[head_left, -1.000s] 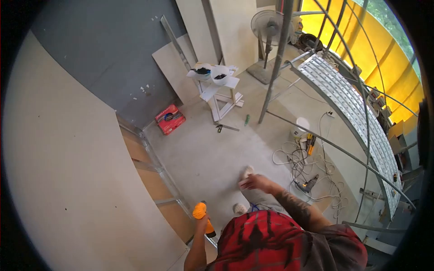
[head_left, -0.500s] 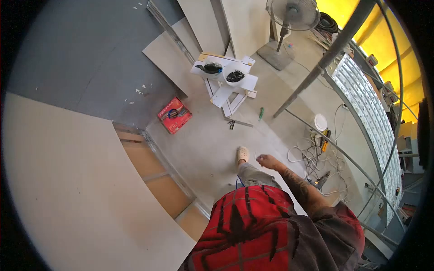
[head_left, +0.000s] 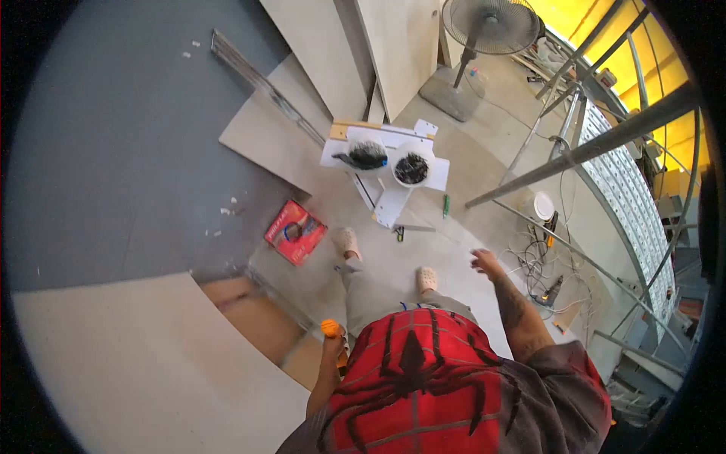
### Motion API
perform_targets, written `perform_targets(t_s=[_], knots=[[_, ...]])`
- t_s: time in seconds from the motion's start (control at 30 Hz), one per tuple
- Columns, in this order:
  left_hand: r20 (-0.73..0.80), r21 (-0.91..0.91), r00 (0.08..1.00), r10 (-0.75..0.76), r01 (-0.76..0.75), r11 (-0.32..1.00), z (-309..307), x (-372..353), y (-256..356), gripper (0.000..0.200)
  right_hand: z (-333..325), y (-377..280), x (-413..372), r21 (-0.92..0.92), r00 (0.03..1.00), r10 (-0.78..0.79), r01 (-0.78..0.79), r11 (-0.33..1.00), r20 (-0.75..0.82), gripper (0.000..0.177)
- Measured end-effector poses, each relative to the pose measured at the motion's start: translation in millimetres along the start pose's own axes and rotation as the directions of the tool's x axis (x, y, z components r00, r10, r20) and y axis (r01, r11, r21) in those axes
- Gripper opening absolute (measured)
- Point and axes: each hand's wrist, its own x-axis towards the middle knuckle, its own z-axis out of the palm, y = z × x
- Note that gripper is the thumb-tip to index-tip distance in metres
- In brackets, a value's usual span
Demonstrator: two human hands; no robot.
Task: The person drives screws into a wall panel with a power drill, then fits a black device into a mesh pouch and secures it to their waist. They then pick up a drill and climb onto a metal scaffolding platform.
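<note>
Low at my left side, my left hand (head_left: 333, 346) is closed around an orange tool (head_left: 330, 328) with a rounded orange end; its exact kind is hard to make out. My right hand (head_left: 485, 262) hangs over the floor on the right, fingers loosely bent and apart, with nothing seen in it. Ahead of me two white buckets with dark contents, a left one (head_left: 366, 154) and a right one (head_left: 412, 167), stand on a small white board stand (head_left: 389, 206). A red box (head_left: 296, 232) lies on the floor to the left.
A pedestal fan (head_left: 491, 24) stands at the back. Metal scaffold poles (head_left: 590, 147) and a perforated metal plank (head_left: 631, 204) rise on the right. Tangled cables (head_left: 533, 261) and a drill (head_left: 549, 292) lie below them. Large boards (head_left: 302, 113) lean ahead; a pale panel (head_left: 144, 363) is at left.
I have stepped forward; both feet now show, and the stand and red box sit lower in view. My left hand with the orange tool has come into sight. The right hand has swung outward.
</note>
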Motion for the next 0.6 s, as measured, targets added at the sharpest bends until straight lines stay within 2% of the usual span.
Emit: perform_targets(t_s=[0.03, 0.07, 0.13, 0.17, 0.2, 0.23, 0.27, 0.33, 0.4, 0.43, 0.47, 0.5, 0.53, 0.6], knots=[[0.015, 0.020, 1.000, 0.016, -0.016, 1.000, -17.2, 31.8, 7.1, 0.023, -3.5, 8.9, -5.5, 0.145, 0.996, 0.073, -0.066, 0.987, -0.045, 0.039], [0.088, 0.113, 0.993, 0.076, -0.086, 0.990, -32.1, 62.6, 16.2, 0.022, -6.6, 22.7, -19.5, 0.289, 0.997, 0.049, -0.030, 0.957, -0.059, 0.042], [0.204, 0.227, 0.971, 0.127, -0.173, 0.958, -73.9, 105.4, 62.2, 0.021, 8.8, 42.0, -46.8, 0.406, 0.947, 0.184, -0.064, 0.912, -0.265, 0.041], [0.164, 0.305, 0.983, -0.080, 0.027, 0.952, -87.9, 122.0, 98.0, 0.024, 19.4, 59.9, -62.3, 0.480, 0.916, 0.243, -0.065, 0.875, -0.320, 0.040], [0.106, 0.368, 0.954, -0.279, 0.223, 0.902, -95.6, 138.0, 124.0, 0.027, 34.1, 74.8, -78.2, 0.505, 0.894, 0.333, -0.148, 0.850, -0.299, 0.040], [0.151, 0.556, 0.949, -0.276, 0.149, 0.818, -116.2, 171.0, 127.4, 0.039, 51.4, 82.2, -91.3, 0.526, 0.866, 0.419, -0.231, 0.818, -0.272, 0.041], [0.168, 0.570, 0.946, -0.278, 0.137, 0.810, -136.4, 215.5, 114.6, 0.039, 74.8, 69.5, -114.3, 0.502, 0.858, 0.467, -0.313, 0.807, -0.216, 0.042], [0.135, 0.618, 0.987, 0.086, -0.152, 0.771, -171.5, 284.1, 97.6, 0.051, 119.7, 55.9, -140.8, 0.401, 0.865, 0.483, -0.398, 0.825, -0.137, 0.043], [0.080, 0.808, 0.996, -0.024, -0.051, 0.587, -182.1, 297.4, 163.7, 0.057, 159.9, 40.2, -159.1, 0.368, 0.896, 0.433, -0.372, 0.853, -0.098, 0.043], [0.108, 0.813, 0.994, -0.028, -0.072, 0.577, -188.7, 309.3, 177.0, 0.057, 176.2, 32.5, -159.9, 0.328, 0.907, 0.411, -0.364, 0.872, -0.086, 0.043], [0.102, 0.709, 0.995, -0.010, -0.065, 0.702, -193.8, 326.3, 189.8, 0.056, 188.8, 18.1, -163.2, 0.347, 0.902, 0.419, -0.361, 0.866, -0.107, 0.043], [0.092, 0.587, 0.996, 0.000, -0.054, 0.808, -193.3, 338.1, 198.0, 0.055, 201.1, -6.8, -169.9, 0.271, 0.930, 0.352, -0.312, 0.911, -0.111, 0.044], [0.114, 0.594, 0.993, -0.001, -0.067, 0.802, -188.4, 340.1, 209.9, 0.055, 206.1, -21.8, -174.2, 0.191, 0.953, 0.285, -0.262, 0.946, -0.104, 0.045], [0.073, 0.573, 0.981, -0.178, 0.105, 0.813, -188.8, 340.8, 244.7, 0.047, 207.7, -30.2, -158.6, 0.252, 0.944, 0.319, -0.289, 0.924, -0.087, 0.045]])
